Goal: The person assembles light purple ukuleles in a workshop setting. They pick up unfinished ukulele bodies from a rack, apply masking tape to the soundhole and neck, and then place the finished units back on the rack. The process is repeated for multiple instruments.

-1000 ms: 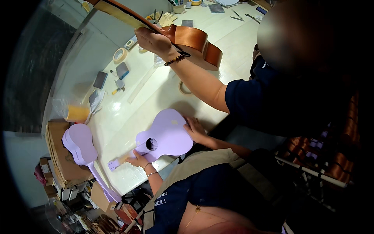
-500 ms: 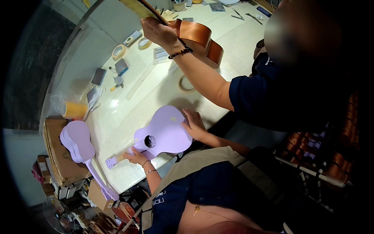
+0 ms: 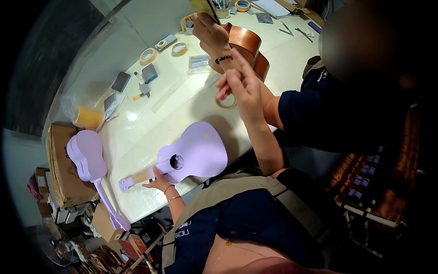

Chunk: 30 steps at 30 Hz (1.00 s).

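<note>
A lavender ukulele (image 3: pixel 200 146) lies face up on the white table, its body to the right and its neck to the left. My left hand (image 3: pixel 160 181) grips its neck close to the body. Raised above the table, my right hand (image 3: pixel 244 91) holds nothing; its index finger points up and its other fingers are partly bent and apart. Behind it in the picture is the forearm of a co-worker, whose hand (image 3: pixel 211 35) holds a brown wooden ukulele (image 3: pixel 245 41) by the neck. Part of that instrument is hidden behind the co-worker's arm.
Another lavender ukulele (image 3: pixel 89 153) leans by a cardboard box (image 3: pixel 64 178) at the table's left end. Tape rolls (image 3: pixel 148 55), a ruler (image 3: pixel 171 94), sanding blocks (image 3: pixel 121 82) and a yellow roll in plastic (image 3: pixel 89 117) lie along the far side. The co-worker stands close on my right.
My right hand has left the ukulele's body and risen toward the co-worker's arm. My left hand stays at the neck. The co-worker's hand and brown ukulele appear farther right.
</note>
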{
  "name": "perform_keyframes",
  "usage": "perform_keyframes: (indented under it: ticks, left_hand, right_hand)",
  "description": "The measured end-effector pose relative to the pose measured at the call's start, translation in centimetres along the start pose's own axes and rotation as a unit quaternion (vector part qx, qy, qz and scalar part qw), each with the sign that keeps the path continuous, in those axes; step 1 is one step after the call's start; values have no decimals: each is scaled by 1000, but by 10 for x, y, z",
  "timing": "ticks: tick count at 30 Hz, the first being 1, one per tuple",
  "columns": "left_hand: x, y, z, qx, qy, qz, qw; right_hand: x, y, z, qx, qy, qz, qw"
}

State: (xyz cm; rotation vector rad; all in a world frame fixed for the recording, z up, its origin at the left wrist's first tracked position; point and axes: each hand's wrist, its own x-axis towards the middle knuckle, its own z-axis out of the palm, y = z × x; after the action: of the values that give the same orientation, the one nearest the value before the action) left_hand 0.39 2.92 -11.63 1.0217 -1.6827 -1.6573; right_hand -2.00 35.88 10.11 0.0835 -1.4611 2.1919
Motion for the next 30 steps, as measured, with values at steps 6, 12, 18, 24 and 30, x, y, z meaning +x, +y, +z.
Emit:
perform_keyframes:
  ticks: [6, 12, 18, 24, 30]
  left_hand:
    - [41, -42, -20, -237, -216, -215, 922]
    - [26, -23, -15, -262, -172, -238, 919]
    - [8, 13, -22, -278, -134, -220, 925]
    - [8, 58, -18, -293, -187, -137, 928]
    - [2, 100, -38, -285, -238, -90, 924]
  right_hand:
    - [-99, 117, -41, -330, -50, 89, 938]
    - [-170, 201, -89, -385, -65, 179, 903]
    - [-152, 164, -65, -98, -93, 257, 957]
    - [-124, 138, -42, 5, -51, 339, 939]
    - [-115, 117, -24, -32, -26, 385, 922]
